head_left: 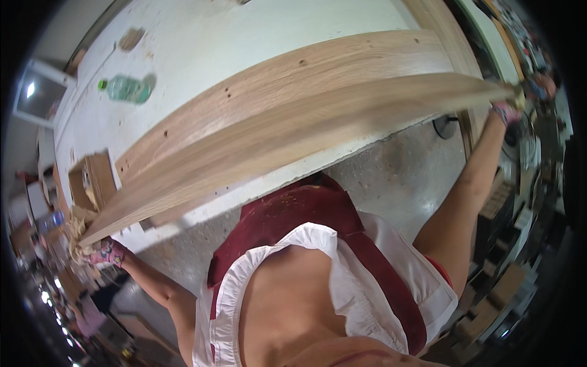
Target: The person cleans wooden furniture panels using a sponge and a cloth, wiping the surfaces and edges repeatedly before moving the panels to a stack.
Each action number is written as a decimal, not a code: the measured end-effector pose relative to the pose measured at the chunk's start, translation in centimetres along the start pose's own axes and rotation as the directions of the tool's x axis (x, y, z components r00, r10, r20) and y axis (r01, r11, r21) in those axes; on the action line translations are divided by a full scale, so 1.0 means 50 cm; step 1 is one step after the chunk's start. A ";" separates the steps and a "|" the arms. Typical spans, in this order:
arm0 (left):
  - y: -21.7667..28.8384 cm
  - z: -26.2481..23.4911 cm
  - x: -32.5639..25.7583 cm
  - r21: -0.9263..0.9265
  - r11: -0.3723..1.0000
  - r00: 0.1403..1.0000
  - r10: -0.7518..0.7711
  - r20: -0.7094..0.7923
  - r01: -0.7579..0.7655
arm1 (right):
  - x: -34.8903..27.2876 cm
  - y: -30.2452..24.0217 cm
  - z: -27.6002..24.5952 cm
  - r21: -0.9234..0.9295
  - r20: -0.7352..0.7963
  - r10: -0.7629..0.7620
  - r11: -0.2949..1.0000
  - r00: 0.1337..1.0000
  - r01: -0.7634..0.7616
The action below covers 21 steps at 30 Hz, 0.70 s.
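Observation:
A long wooden board (299, 137) with pale grain is held up by its two ends, tilted and slightly blurred, over the near edge of a white table. My left hand (107, 252), in a pink patterned glove, is closed round its left end, beside a pale, frayed, cloth-like bundle (76, 227). With the arm stretched out, my right hand (507, 112), also in a pink glove, grips the far right end; its fingers are partly hidden. Behind lies a second wooden board (263, 76) with knots, flat on the table.
The white table (202, 37) carries a green-tinted plastic bottle (127, 89) and a small brownish block (131, 38). An open cardboard box (104, 175) stands near the left end of the boards. Another wooden plank (454, 43) runs along the right side. Stacked boxes and goods crowd the right.

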<state>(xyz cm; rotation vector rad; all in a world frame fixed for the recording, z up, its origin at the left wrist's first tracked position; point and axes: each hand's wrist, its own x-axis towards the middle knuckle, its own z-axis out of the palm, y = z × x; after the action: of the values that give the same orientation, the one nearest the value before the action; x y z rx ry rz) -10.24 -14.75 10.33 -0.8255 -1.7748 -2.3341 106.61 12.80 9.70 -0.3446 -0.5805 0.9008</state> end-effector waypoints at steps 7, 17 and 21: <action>0.026 -0.146 -0.095 0.617 0.760 0.976 0.105 0.190 -0.202 | -0.068 -0.030 -0.092 -0.250 -0.392 -0.150 0.967 0.908 0.052; -0.097 -0.221 -0.151 0.305 0.952 0.998 0.050 -0.031 -0.038 | -0.107 0.062 -0.100 -0.346 -0.639 -0.391 0.915 0.663 0.206; -0.070 -0.324 -0.181 0.627 0.779 0.995 0.078 -0.067 -0.019 | -0.134 0.082 -0.044 -0.435 -0.625 -0.469 0.873 0.623 0.220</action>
<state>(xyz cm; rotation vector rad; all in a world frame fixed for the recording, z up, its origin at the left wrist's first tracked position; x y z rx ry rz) -9.71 -30.66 0.18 -0.6215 -2.2395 -1.5229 102.08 9.67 3.68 -0.8091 -0.0333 0.2196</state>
